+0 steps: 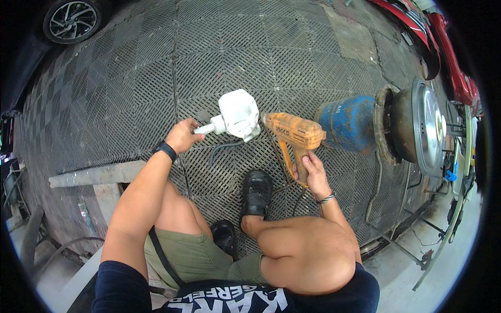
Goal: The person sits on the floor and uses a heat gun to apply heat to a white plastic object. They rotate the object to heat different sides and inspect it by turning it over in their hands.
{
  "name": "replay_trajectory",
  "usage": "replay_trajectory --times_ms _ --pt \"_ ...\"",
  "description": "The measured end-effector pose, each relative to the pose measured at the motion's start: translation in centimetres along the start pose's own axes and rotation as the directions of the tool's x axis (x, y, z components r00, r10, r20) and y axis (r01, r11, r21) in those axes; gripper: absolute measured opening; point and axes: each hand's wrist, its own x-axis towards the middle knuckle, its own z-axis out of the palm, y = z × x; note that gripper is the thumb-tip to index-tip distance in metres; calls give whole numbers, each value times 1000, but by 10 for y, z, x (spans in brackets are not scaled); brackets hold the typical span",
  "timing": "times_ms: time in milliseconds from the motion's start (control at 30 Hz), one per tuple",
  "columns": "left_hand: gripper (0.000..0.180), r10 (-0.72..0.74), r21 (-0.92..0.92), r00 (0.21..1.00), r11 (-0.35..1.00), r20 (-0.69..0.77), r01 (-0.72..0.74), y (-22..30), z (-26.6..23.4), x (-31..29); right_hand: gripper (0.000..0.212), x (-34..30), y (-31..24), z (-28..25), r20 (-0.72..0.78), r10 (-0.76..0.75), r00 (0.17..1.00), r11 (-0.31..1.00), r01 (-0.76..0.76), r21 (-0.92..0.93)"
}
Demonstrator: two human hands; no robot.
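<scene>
My left hand (pixel 182 136) grips the narrow neck of a white plastic reservoir-like part (pixel 238 110), its bulky end pointing away to the right. In my right hand (pixel 314 175) is a worn orange heat gun (pixel 292 129), held by its handle. The gun's metal nozzle points left and stops close beside the white part's right side. A short black hose (pixel 223 148) curves below the white part; whether it is joined to it I cannot tell. The heat gun's dark cord (pixel 299 202) runs down from the handle.
Dark grated mats (pixel 130 88) cover the floor. To the right, a blue gas cylinder (pixel 347 122) stands beside a blackened pot (pixel 404 125) with a metal lid. Red car panels (pixel 451 68) are at far right, a car wheel (pixel 72 21) at far left. A grey beam (pixel 99 175) lies left.
</scene>
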Motion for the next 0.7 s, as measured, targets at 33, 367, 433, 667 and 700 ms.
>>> replay_trajectory --times_ms 33,367,433,667,700 --pt "53 -6 -4 1000 1000 0 6 -3 1 0 58 4 -2 1 4 -13 1000 1000 13 -2" --pt "54 -32 40 999 999 40 30 -2 1 0 55 23 -22 15 64 -93 994 996 93 3" --pt "54 -25 23 999 999 42 24 -8 2 2 54 27 -24 18 73 -113 991 994 113 -3" --pt "55 -28 48 998 999 50 25 -2 1 0 53 20 -25 11 63 -107 992 993 109 -44" --pt "55 -24 57 999 998 48 22 -3 1 0 53 18 -23 8 54 -96 994 994 99 -48"
